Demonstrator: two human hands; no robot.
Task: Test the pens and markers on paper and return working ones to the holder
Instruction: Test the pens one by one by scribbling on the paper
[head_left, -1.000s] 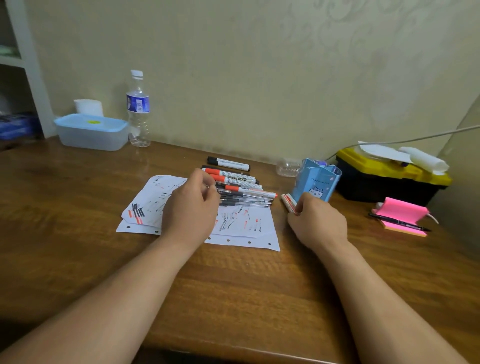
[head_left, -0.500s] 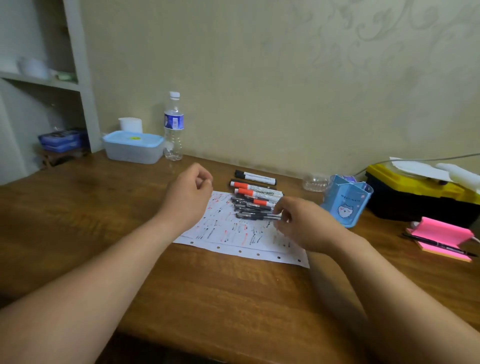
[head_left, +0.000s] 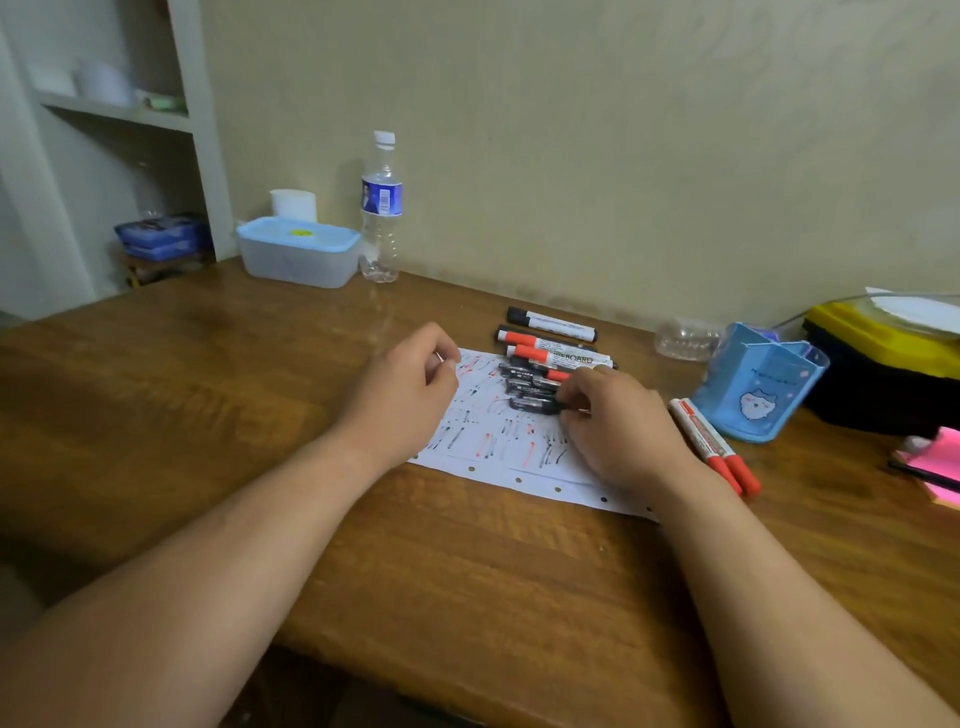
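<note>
- Right hand (head_left: 618, 423): thumb and fingertips pinch the end of a black pen (head_left: 532, 404), the nearest in the row, probably to lift it for testing.
- Left hand (head_left: 402, 387): fingers curled, resting at the paper's far left corner; whether it holds anything cannot be told.
- Paper (head_left: 488, 447): flat on the desk (head_left: 208, 415), covered in red and black test strokes.
- Pens and markers (head_left: 550, 345): side by side at the paper's far edge, within reach.
- Two red markers (head_left: 709, 447): set apart just beside the holder, seemingly sorted.
- Holder (head_left: 758, 387): blue, upright, right of the paper; no pens show above its rim.
</note>
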